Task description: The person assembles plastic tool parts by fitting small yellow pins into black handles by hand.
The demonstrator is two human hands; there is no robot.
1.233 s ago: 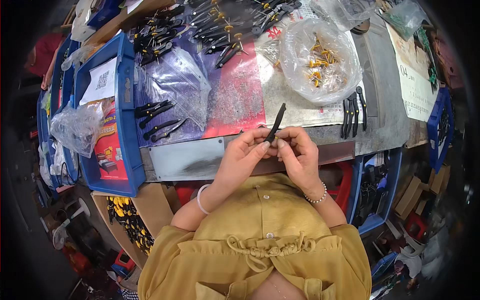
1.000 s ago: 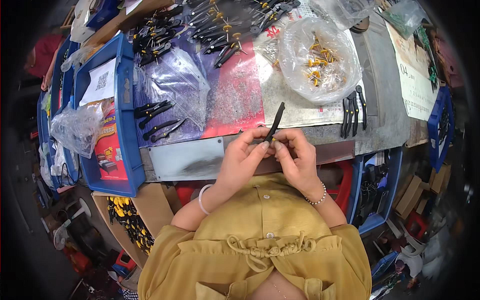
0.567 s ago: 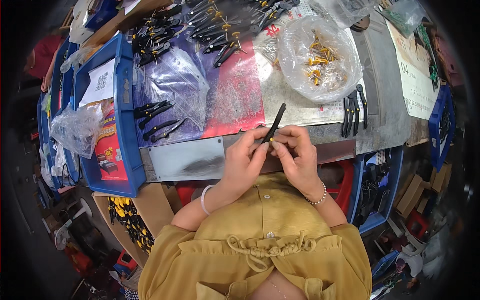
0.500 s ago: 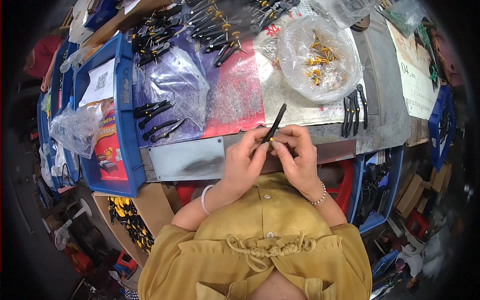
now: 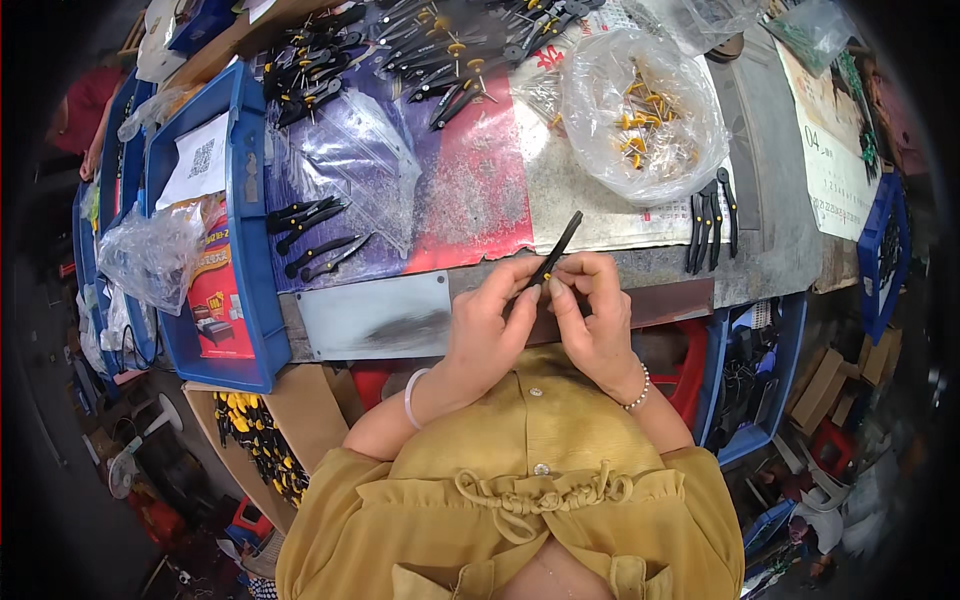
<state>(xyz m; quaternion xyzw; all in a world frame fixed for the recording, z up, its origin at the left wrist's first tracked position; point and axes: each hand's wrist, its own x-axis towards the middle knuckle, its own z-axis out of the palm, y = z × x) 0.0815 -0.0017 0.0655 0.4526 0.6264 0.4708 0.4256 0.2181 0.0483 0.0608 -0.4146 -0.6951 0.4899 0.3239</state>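
- Head view, looking down on a cluttered workbench (image 5: 770, 250) that fills the upper half of the frame, with the person's yellow blouse (image 5: 520, 480) filling the lower middle.
- The left hand (image 5: 490, 325) sits just below the centre of the frame, fingers curled around the lower end of a slim black handle (image 5: 556, 247), thumb pressed against it.
- The right hand (image 5: 595, 315) is beside it, touching the left; its fingertips pinch a small yellow piece (image 5: 553, 279) against the handle's lower part. Both hands are closed narrowly on this one piece of work.
- The black handle points up and to the right, tilted, its upper end above the bench edge at frame centre.
- A white bangle (image 5: 411, 385) rings the left wrist and a bead bracelet (image 5: 638, 390) the right.
- Above the hands, upper right of centre, a clear plastic bag (image 5: 640, 110) holds small yellow-headed parts.
- To the right of the hands, four black handles (image 5: 710, 215) lie side by side on the bench, well apart from the fingers.
- Left of centre, loose black handles (image 5: 315, 235) lie on clear plastic sheeting over a purple and red sheet (image 5: 470, 190).
- At the top centre, a heap of assembled tools (image 5: 420, 55), black with yellow heads, is spread along the bench.
- A blue bin (image 5: 240, 290) stands at the left, holding crumpled plastic bags and a red box.
- A grey metal plate (image 5: 375, 315) lies on the bench edge, just left of the left hand.
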